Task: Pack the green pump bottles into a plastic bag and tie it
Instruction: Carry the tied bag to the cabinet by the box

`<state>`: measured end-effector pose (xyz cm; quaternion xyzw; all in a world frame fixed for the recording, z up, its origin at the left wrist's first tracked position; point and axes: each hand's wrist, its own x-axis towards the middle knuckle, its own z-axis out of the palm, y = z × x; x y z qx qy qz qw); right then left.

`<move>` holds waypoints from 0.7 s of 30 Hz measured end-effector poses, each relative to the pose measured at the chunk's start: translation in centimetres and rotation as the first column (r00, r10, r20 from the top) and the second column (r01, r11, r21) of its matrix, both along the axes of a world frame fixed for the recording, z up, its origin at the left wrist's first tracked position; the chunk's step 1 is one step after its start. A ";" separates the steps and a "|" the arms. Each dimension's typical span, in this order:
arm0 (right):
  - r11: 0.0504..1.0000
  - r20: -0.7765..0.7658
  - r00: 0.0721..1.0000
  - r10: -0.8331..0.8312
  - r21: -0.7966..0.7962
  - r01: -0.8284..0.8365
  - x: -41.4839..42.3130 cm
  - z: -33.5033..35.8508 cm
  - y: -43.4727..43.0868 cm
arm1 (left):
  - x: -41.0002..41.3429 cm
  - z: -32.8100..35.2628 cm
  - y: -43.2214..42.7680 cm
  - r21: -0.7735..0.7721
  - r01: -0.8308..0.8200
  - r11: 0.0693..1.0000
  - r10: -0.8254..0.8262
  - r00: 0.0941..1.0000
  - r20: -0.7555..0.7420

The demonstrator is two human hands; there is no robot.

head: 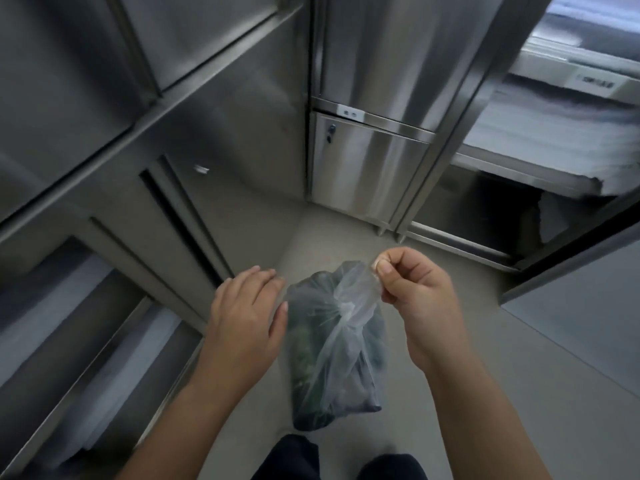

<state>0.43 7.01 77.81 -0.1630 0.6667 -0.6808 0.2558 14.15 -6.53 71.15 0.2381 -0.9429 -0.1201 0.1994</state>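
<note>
A thin clear plastic bag (341, 358) hangs in front of me above the floor, with dark green pump bottles (304, 344) showing blurred through its film. The bag's neck is gathered into a knot (343, 310) near its top. My right hand (415, 299) pinches the loose end of the bag above the knot between thumb and fingers and bears its weight. My left hand (246, 313) is open, fingers spread, just left of the bag, and whether it touches the film I cannot tell.
Stainless steel cabinets (367, 168) stand ahead and to the left, with a shelf unit (86, 341) at lower left. A rack with white stacked sheets (554, 133) is at the right. Grey floor (485, 393) lies below, my dark trouser legs (294, 459) at the bottom edge.
</note>
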 end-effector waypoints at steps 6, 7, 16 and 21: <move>0.957 -0.009 0.957 0.291 0.003 -0.291 0.1 0.3 -2.5 | 1.8 1.6 2.6 -0.006 -0.280 0.960 0.280 0.959 0.040; 0.937 -0.005 0.937 0.349 -0.001 -0.349 0.1 0.2 -2.6 | 2.2 1.9 3.5 -0.013 -0.340 0.940 0.340 0.940 0.036; 0.641 -0.078 0.643 0.762 -0.052 -0.766 0.2 1.3 -1.7 | 5.3 4.0 13.9 -0.083 -0.744 0.663 0.749 0.660 0.064; 0.455 -0.062 0.458 0.887 -0.065 -0.888 2.3 1.7 -0.3 | 6.1 4.6 19.6 -0.085 -0.864 0.496 0.868 0.490 0.079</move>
